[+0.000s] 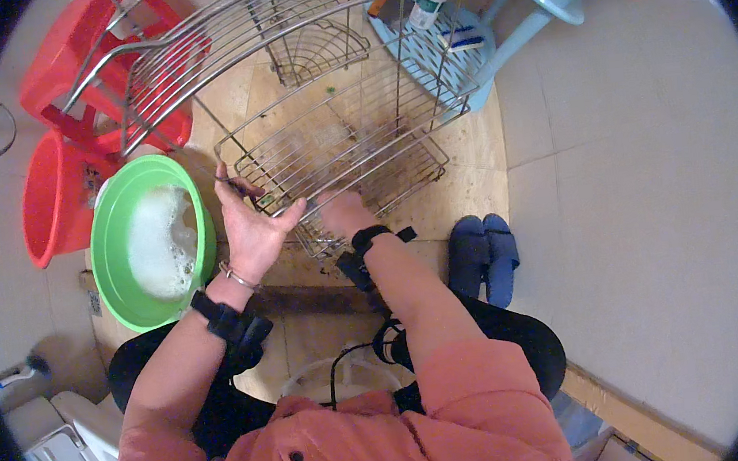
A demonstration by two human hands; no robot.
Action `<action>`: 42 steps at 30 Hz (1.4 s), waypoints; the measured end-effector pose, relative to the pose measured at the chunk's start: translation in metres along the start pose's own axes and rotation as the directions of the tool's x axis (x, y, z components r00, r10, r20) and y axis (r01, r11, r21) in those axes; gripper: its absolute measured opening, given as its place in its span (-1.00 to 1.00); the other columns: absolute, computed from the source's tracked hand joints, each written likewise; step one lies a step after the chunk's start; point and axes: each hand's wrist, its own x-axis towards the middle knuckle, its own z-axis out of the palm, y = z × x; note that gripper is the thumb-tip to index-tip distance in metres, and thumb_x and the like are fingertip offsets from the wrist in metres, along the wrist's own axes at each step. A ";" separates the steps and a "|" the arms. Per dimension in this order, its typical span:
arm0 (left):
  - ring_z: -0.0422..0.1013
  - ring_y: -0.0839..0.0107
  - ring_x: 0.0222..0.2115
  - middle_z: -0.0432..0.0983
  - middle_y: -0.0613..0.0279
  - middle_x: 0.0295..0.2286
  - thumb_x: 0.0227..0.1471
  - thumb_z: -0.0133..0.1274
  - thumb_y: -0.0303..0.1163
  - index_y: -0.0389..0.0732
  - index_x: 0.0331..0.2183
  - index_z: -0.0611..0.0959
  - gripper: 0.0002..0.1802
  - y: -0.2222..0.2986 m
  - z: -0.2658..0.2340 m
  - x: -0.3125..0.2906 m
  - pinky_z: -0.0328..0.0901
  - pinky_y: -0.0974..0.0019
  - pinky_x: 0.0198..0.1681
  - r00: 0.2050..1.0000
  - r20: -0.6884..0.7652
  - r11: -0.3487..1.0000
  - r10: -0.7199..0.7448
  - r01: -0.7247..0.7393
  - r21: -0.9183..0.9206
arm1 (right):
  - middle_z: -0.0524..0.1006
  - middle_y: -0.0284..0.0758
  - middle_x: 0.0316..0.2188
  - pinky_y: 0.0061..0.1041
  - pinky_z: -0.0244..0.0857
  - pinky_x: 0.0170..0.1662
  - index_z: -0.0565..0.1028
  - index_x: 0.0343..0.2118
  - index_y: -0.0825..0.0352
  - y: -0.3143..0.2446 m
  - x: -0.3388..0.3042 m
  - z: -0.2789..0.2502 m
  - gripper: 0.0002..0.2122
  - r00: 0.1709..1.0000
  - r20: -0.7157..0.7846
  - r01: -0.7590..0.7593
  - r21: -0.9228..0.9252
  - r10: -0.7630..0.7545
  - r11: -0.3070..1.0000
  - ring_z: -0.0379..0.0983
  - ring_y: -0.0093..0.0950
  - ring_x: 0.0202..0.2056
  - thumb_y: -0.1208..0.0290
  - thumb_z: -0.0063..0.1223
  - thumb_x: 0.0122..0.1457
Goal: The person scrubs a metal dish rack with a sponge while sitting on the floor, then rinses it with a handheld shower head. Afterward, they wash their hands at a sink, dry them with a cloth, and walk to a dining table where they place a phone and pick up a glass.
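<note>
A tall metal wire rack with several tiers of thin bars stands in front of me, tilted toward the upper part of the view. My left hand grips the rack's near left side, with the thumb laid along a lower rail and the fingers around the corner wires. Inside the lower tier, behind the front rail, is my right hand. Its fingers are blurred and partly hidden by the wires, so what they touch does not show. Black bands with small devices are on both wrists.
Left of the rack sits a green basin of white suds. Behind it are a red bucket and a red plastic stool. A light-blue stool holding bottles and a brush stands far right. Dark blue slippers lie near the right wall.
</note>
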 end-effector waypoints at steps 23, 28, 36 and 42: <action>0.30 0.04 -0.15 0.33 -0.08 -0.19 -0.49 0.35 -0.05 -0.38 -0.01 0.10 0.11 0.034 0.000 -0.033 0.15 0.11 -0.04 0.998 0.043 0.978 -0.046 0.037 0.206 | 0.46 -0.19 -0.68 -0.45 0.19 -0.67 0.45 -0.52 0.48 0.144 -0.218 -0.223 -0.84 0.672 -0.352 -0.111 0.821 0.651 0.559 0.37 -0.44 -0.73 0.45 0.05 -0.09; 0.31 0.18 -0.31 0.31 0.11 -0.35 -0.52 0.40 -0.12 -0.40 0.07 0.03 0.22 0.025 -0.009 -0.032 0.26 0.23 -0.16 0.978 0.098 0.940 0.186 -0.206 0.272 | 0.45 -0.20 -0.70 -0.46 0.16 -0.70 0.44 -0.54 0.50 0.150 -0.229 -0.206 -0.83 0.678 -0.296 -0.123 0.857 0.672 0.501 0.35 -0.46 -0.74 0.45 0.06 -0.09; 0.34 0.05 -0.19 0.33 -0.02 -0.22 -0.49 0.39 -0.11 -0.32 0.05 0.02 0.18 0.006 -0.002 -0.003 0.25 0.15 -0.09 0.971 0.175 0.981 0.162 -0.178 0.079 | 0.48 -0.16 -0.64 -0.44 0.28 -0.63 0.44 -0.39 0.56 0.206 -0.219 -0.166 -0.76 0.677 -0.445 -0.314 0.546 0.587 0.776 0.43 -0.42 -0.67 0.45 0.06 -0.08; 0.34 0.10 -0.14 0.36 0.05 -0.17 -0.50 0.39 -0.06 -0.23 0.09 0.00 0.22 -0.010 0.004 0.005 0.22 0.16 -0.05 0.977 0.207 0.973 0.053 -0.097 0.208 | 0.52 -0.07 -0.54 -0.35 0.37 -0.42 0.47 -0.37 0.54 0.202 -0.220 -0.167 -0.71 0.711 -0.447 -0.353 0.439 0.542 0.826 0.51 -0.28 -0.52 0.39 0.07 -0.10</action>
